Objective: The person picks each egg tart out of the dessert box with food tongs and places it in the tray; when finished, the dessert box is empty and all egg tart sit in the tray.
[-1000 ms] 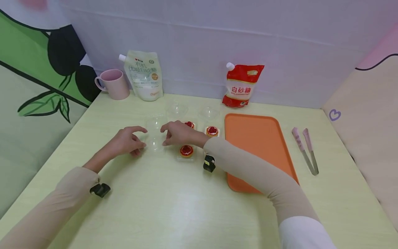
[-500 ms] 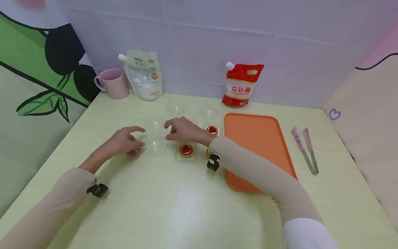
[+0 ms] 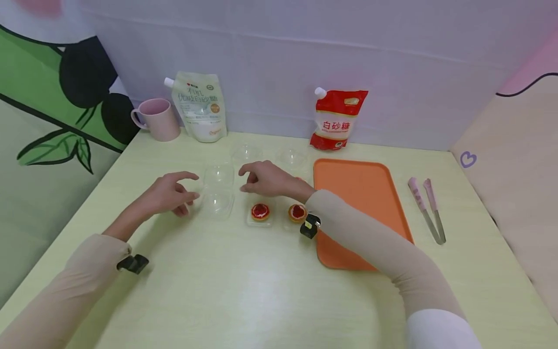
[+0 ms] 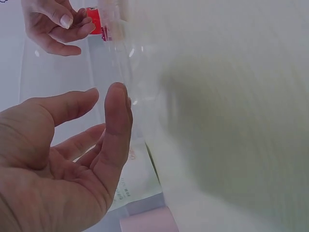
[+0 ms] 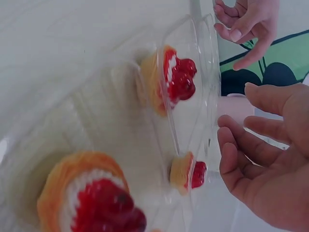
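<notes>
A clear plastic clamshell box [image 3: 218, 191] lies opened out on the table between my two hands. To its left, my left hand [image 3: 172, 193] hovers with fingers loosely bent and nothing in them. My right hand [image 3: 268, 179] is to the box's right, fingers relaxed, holding nothing. Beneath and in front of it, a red-topped tart [image 3: 260, 212] sits in a clear tray, with a second tart [image 3: 297, 213] beside it, near my wrist. In the right wrist view, a tart with glazed red fruit [image 5: 178, 79] shows in its clear box; further tarts in the head view are partly covered by my right hand and forearm.
An orange tray [image 3: 362, 213] lies right of the tarts, partly under my right forearm. Tongs [image 3: 429, 213] lie further right. Along the back stand a pink mug [image 3: 161, 121], a pale sugar pouch [image 3: 200, 109] and a red-white sugar pouch [image 3: 337, 121]. Clear domed lids [image 3: 247, 152] rise behind the tarts.
My hands have drawn apart from the clamshell box: the left slightly leftward, the right rightward and a little toward the back. The box stays on the table.
</notes>
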Demonstrator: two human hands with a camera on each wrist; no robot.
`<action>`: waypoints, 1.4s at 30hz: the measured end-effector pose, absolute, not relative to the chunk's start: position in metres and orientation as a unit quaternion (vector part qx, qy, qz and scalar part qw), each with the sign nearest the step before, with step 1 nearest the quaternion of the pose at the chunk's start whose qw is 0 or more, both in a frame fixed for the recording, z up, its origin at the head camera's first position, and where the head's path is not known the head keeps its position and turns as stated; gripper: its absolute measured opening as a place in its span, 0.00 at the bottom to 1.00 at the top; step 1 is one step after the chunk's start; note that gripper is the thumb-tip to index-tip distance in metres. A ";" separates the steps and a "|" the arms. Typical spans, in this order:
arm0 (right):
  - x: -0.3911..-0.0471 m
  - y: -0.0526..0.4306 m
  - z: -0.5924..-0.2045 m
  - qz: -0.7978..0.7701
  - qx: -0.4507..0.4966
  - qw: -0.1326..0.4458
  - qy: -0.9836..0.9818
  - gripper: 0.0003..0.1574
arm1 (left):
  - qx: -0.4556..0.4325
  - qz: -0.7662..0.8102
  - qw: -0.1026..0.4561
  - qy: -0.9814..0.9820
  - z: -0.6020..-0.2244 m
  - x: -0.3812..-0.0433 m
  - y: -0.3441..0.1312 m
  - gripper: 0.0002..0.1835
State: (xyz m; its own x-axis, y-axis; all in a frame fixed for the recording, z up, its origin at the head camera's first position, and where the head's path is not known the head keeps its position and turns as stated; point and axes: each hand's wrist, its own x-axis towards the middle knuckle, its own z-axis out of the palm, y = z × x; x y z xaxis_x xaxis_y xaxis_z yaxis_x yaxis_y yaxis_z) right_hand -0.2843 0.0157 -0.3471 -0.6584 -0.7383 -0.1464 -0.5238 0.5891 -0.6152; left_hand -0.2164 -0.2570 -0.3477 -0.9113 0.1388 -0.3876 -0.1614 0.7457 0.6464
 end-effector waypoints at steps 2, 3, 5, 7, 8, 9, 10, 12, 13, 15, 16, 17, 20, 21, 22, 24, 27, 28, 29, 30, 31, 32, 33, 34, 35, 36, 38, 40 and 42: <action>-0.285 0.023 -0.344 -0.280 -0.358 0.191 0.870 0.29 | -0.001 0.351 0.201 0.914 -0.345 -0.217 -0.254 0.33; -0.286 0.027 -0.343 -0.286 -0.355 0.186 0.870 0.29 | 0.003 0.346 0.196 0.917 -0.343 -0.217 -0.253 0.33; -0.288 0.036 -0.341 -0.302 -0.348 0.177 0.870 0.29 | 0.015 0.327 0.179 0.928 -0.339 -0.217 -0.248 0.32; -0.290 0.046 -0.338 -0.316 -0.339 0.167 0.871 0.29 | 0.030 0.304 0.157 0.939 -0.336 -0.217 -0.241 0.30; -0.290 0.051 -0.337 -0.323 -0.333 0.162 0.871 0.30 | 0.037 0.293 0.143 0.945 -0.334 -0.217 -0.238 0.29; -0.292 0.057 -0.336 -0.329 -0.327 0.157 0.872 0.30 | 0.045 0.280 0.127 0.950 -0.333 -0.217 -0.234 0.28; -0.292 0.062 -0.335 -0.333 -0.321 0.152 0.873 0.31 | 0.052 0.268 0.110 0.956 -0.332 -0.217 -0.230 0.27; -0.294 0.071 -0.333 -0.340 -0.313 0.142 0.876 0.33 | 0.068 0.254 0.075 0.962 -0.331 -0.217 -0.222 0.25; -0.294 0.076 -0.332 -0.343 -0.309 0.139 0.876 0.34 | 0.077 0.250 0.059 0.963 -0.331 -0.217 -0.217 0.24; -0.296 0.086 -0.332 -0.351 -0.299 0.134 0.877 0.35 | 0.098 0.243 0.033 0.964 -0.331 -0.218 -0.207 0.23; -0.296 0.091 -0.331 -0.356 -0.295 0.131 0.877 0.36 | 0.110 0.243 0.026 0.963 -0.332 -0.219 -0.202 0.23; -0.296 0.097 -0.330 -0.361 -0.290 0.128 0.877 0.36 | 0.123 0.244 0.022 0.962 -0.333 -0.220 -0.196 0.23; -0.296 0.112 -0.329 -0.376 -0.272 0.113 0.879 0.36 | 0.161 0.250 0.020 0.955 -0.336 -0.221 -0.180 0.25; -0.296 0.117 -0.329 -0.380 -0.268 0.108 0.879 0.36 | 0.171 0.251 0.021 0.952 -0.337 -0.222 -0.175 0.26; -0.296 0.122 -0.329 -0.384 -0.263 0.104 0.879 0.36 | 0.182 0.254 0.021 0.950 -0.338 -0.222 -0.171 0.26; -0.296 0.130 -0.330 -0.390 -0.256 0.097 0.879 0.36 | 0.198 0.258 0.024 0.945 -0.341 -0.223 -0.163 0.27; -0.294 0.141 -0.330 -0.396 -0.250 0.091 0.879 0.37 | 0.223 0.258 0.036 0.939 -0.345 -0.225 -0.153 0.29; -0.293 0.145 -0.330 -0.397 -0.247 0.088 0.879 0.37 | 0.230 0.260 0.043 0.937 -0.347 -0.226 -0.150 0.29; -0.292 0.149 -0.330 -0.397 -0.246 0.084 0.880 0.37 | 0.235 0.258 0.050 0.936 -0.349 -0.227 -0.147 0.30; -0.291 0.153 -0.331 -0.396 -0.244 0.081 0.882 0.37 | 0.241 0.259 0.055 0.933 -0.350 -0.229 -0.145 0.30; -0.290 0.157 -0.330 -0.395 -0.240 0.078 0.883 0.37 | 0.245 0.260 0.060 0.932 -0.351 -0.230 -0.142 0.30; -0.289 0.162 -0.330 -0.394 -0.235 0.075 0.885 0.38 | 0.248 0.261 0.063 0.931 -0.352 -0.232 -0.140 0.30; -0.289 0.168 -0.329 -0.393 -0.230 0.072 0.887 0.38 | 0.249 0.263 0.064 0.930 -0.353 -0.234 -0.138 0.30; -0.288 0.173 -0.329 -0.391 -0.224 0.069 0.890 0.39 | 0.248 0.263 0.066 0.930 -0.353 -0.236 -0.136 0.31; -0.287 0.180 -0.329 -0.388 -0.220 0.063 0.893 0.39 | 0.249 0.263 0.066 0.930 -0.353 -0.238 -0.135 0.31; -0.287 0.187 -0.329 -0.384 -0.212 0.058 0.897 0.39 | 0.249 0.266 0.067 0.929 -0.352 -0.240 -0.134 0.31; -0.286 0.202 -0.331 -0.380 -0.194 0.049 0.903 0.39 | 0.246 0.264 0.071 0.930 -0.351 -0.246 -0.133 0.31; -0.285 0.218 -0.333 -0.378 -0.176 0.042 0.908 0.39 | 0.245 0.257 0.079 0.931 -0.349 -0.253 -0.132 0.31; -0.283 0.235 -0.337 -0.381 -0.151 0.038 0.911 0.39 | 0.247 0.248 0.086 0.933 -0.349 -0.260 -0.132 0.30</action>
State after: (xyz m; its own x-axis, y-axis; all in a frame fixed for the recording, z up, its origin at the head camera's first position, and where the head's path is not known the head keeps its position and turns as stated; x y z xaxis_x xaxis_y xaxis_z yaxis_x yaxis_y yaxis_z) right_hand -0.2832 0.2352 -0.3365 -0.9515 -0.3043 0.0449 -0.2458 0.6646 -0.7056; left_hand -0.2602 -0.1319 -0.3487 -0.8630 0.5038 -0.0372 0.4187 0.7546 0.5053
